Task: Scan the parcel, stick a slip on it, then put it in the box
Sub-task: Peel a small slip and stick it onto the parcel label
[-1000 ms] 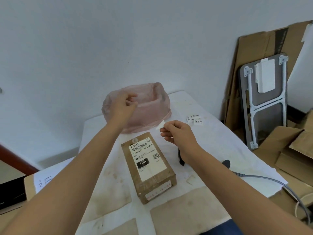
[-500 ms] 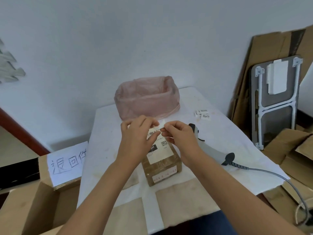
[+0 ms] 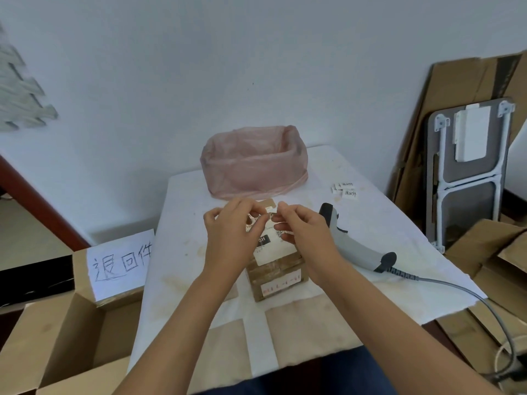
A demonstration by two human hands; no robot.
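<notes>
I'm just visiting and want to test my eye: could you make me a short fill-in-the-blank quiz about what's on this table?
1. Both hands, left hand and right hand, hover over the brown ____.
2. The grey barcode scanner lies to the ____ of the parcel.
3. The bin at the table's far edge is lined with a ____ plastic bag.
4. The handwritten paper sign is stuck on a ____ box.

Missing words: parcel; right; pink; cardboard

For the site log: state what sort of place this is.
Probably a small parcel-handling or returns desk: a labelled parcel on the table, a corded barcode scanner beside it, and an open cardboard box bearing a handwritten sign.
</notes>
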